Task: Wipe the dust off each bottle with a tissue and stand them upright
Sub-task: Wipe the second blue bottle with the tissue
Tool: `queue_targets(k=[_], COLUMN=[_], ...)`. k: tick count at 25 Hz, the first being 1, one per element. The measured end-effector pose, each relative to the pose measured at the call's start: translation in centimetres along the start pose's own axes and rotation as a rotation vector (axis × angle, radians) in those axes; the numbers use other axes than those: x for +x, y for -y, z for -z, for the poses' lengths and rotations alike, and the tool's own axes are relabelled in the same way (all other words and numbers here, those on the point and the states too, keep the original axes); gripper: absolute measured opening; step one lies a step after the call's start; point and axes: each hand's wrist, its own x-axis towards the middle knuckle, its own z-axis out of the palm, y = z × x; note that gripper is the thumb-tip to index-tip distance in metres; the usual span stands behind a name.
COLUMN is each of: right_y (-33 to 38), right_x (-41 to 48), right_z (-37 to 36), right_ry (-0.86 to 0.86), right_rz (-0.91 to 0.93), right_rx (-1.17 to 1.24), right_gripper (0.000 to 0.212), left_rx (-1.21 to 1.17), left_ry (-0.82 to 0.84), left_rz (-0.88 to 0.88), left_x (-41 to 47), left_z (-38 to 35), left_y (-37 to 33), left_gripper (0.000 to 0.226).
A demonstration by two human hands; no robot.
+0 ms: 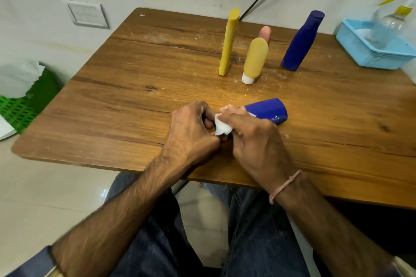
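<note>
On wooden table, left fingers grip blue bottle, right fingers clutch tissue.

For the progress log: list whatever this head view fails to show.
All in the head view:
The lying blue bottle: cap end hidden by the right hand and the tissue.
The left hand: its grip hidden by its own back.
The pink bottle: mostly behind the yellow tube.
The spray bottle: cut by the right edge.

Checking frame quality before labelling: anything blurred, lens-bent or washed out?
Head view: wide lens bows the table edge, leans the tall yellow bottle and dark blue bottle apart; spray bottle at right is smeared, washed out; left hand, right hand and tissue over the lying blue bottle slightly soft.
</note>
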Motion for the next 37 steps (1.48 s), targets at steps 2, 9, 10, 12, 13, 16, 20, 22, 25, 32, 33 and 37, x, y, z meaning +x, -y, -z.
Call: queue_targets(k=[2,9,10,12,13,16,20,22,25,32,33,37], right_y=[0.2,-4.8,-3.5,-0.8,-0.1,-1.5,-5.3,-3.9,-1.0,-5.7,-5.6,-3.7], right_x=[-0.5,0.9,0.5,-0.6,-1.1,-0.9,0.5,0.3,-0.8,0.3,0.3,0.0], right_z=[-0.4,2.2,1.4,-0.4,-1.0,-0.3,2.1,1.2,-0.9,1.9,1.9,0.5], right_ry=[0.031,-0.105,-0.110,-0.059,-0.021,-0.053,-0.144,-0.145,-0.065,-0.139,-0.146,-0.123], right_rz=[0.085,-0.195,-0.127,0.030,0.081,0.079,-0.200,-0.156,0.059,-0.190,-0.225,-0.130], right_rx=[0.062,-0.077,-0.056,0.025,0.062,0.072,-0.094,-0.061,0.051,-0.081,-0.089,-0.035], right_gripper=[0.045,0.040,0.042,0.048,0.050,0.051,0.041,0.044,0.055,0.044,0.042,0.042], left_rx=[0.016,0.044,0.052,0.069,0.082,0.080,0.080,0.086,0.099,0.110,0.109,0.127], left_ry=[-0.002,0.014,0.017,0.026,0.030,0.037,0.062,0.074,0.036,0.068,0.064,0.079], left_rz=[-0.004,0.043,0.032,-0.010,-0.024,0.012,0.075,0.070,-0.019,0.068,0.066,0.020], left_x=[0.0,0.4,0.4,0.4,0.3,0.3,0.5,0.5,0.4,0.5,0.5,0.4], left_z=[0.0,0.0,0.0,0.1,0.1,0.3,0.2,0.2,0.0,0.2,0.2,0.3], left_y=[0.0,-0.2,-0.2,-0.2,-0.2,-0.3,-0.4,-0.4,-0.2,-0.4,-0.5,-0.6], left_gripper=[0.017,0.028,0.025,0.021,0.024,0.020,0.024,0.022,0.016,0.024,0.025,0.031])
